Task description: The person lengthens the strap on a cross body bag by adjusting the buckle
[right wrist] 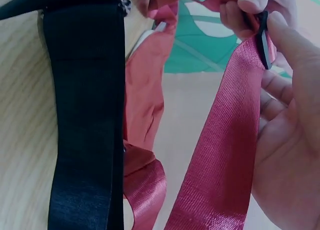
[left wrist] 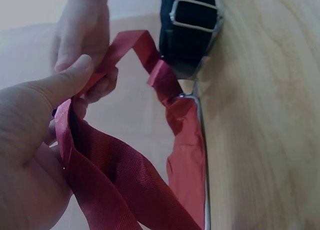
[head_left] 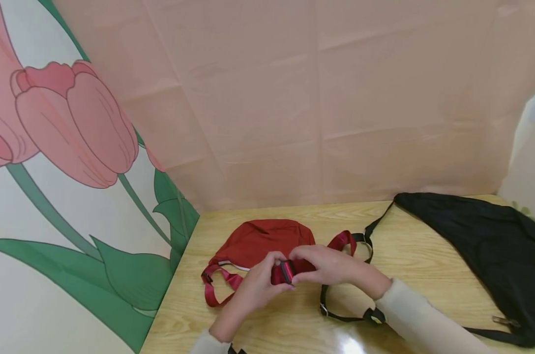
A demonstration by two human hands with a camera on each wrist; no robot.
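Observation:
A red waist bag (head_left: 269,238) lies on the table, its red strap (right wrist: 220,125) raised in front of it between both hands. A black strap slider (right wrist: 262,39) sits on the webbing where the hands meet. My left hand (head_left: 256,285) pinches the strap beside the slider, with two lengths of webbing hanging below it in the left wrist view. From the other side my right hand (head_left: 325,265) grips the strap, thumb at the slider's edge and fingers behind the webbing. A twisted part of the strap (head_left: 223,285) rests on the table to the left.
A black bag (head_left: 466,241) lies at the right of the wooden table (head_left: 409,275). Its black strap (head_left: 344,318), with a metal ring, loops toward the middle, under the right forearm. A pinkish sheet (head_left: 258,98) covers the back, and a tulip-printed panel (head_left: 81,118) stands at the left.

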